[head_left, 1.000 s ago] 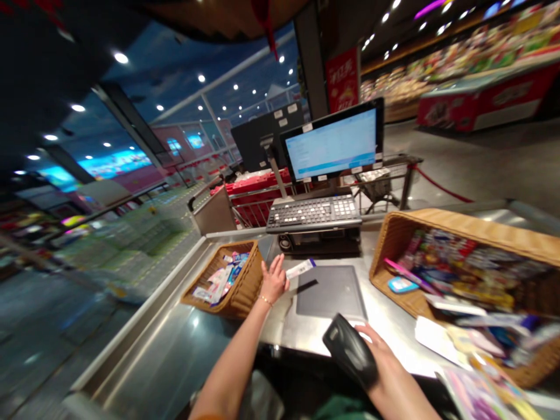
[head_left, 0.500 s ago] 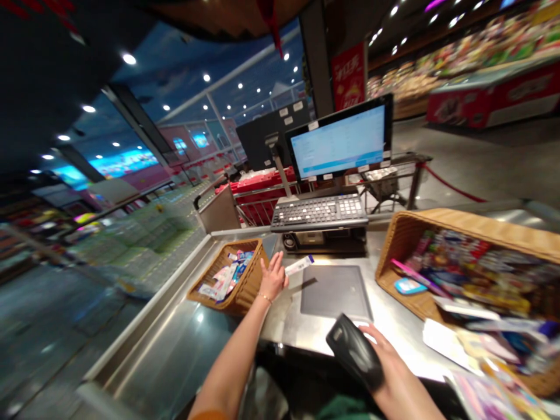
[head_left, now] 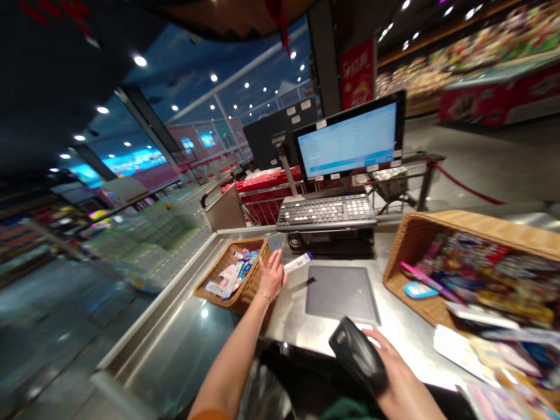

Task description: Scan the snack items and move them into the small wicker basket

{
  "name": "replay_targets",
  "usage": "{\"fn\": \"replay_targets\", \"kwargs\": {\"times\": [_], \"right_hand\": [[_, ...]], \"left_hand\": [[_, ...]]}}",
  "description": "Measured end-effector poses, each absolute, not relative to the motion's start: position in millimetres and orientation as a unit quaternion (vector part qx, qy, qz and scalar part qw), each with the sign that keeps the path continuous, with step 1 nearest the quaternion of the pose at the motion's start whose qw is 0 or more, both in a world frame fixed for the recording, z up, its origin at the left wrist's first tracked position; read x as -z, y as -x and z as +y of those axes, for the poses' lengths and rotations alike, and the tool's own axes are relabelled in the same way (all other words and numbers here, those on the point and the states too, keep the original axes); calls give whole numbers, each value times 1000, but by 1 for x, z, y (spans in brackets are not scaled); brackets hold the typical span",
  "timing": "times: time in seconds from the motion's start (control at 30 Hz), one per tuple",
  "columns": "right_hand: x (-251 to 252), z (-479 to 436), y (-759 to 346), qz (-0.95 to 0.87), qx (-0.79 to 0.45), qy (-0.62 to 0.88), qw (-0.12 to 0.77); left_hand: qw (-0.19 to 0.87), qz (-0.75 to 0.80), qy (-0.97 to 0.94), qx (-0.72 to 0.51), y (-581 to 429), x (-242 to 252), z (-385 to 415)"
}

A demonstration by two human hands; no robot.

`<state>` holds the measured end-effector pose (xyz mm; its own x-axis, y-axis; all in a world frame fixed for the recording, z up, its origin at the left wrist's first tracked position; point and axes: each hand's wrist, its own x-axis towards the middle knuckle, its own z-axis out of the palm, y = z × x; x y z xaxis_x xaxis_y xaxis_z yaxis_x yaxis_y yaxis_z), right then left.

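Observation:
My left hand [head_left: 271, 276] holds a slim white packet [head_left: 297, 263] with a purple end, which sticks out to the right of my fingers. That hand is beside the right rim of a small wicker basket [head_left: 252, 286] full of small packets. My right hand [head_left: 394, 364] is wrapped round a black handheld scanner [head_left: 357, 354] near the counter's front edge. Between and beyond the hands, a grey flat pad [head_left: 341, 293] is set in the steel counter [head_left: 293, 321].
A keyboard [head_left: 326, 211] and a lit monitor [head_left: 350, 143] stand behind the pad. On the right, a large wicker basket [head_left: 481, 224] holds many packets, with more loose packets before it. A metal rail [head_left: 153, 306] edges the counter's left side.
The whole view has shifted slightly, so the counter and baskets appear a little further right. Both hands keep their hold on the packet and the scanner.

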<state>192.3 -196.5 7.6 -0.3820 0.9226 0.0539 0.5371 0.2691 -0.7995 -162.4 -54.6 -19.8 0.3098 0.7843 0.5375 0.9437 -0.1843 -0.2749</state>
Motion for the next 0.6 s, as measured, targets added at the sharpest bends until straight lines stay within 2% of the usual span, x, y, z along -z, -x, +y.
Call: {"fn": "replay_targets", "kwargs": {"times": [0.6], "right_hand": [[-1,-197,-191,-764,-349,478,256]], "left_hand": [[305,-590,735,135,178,-1,-61]]}}
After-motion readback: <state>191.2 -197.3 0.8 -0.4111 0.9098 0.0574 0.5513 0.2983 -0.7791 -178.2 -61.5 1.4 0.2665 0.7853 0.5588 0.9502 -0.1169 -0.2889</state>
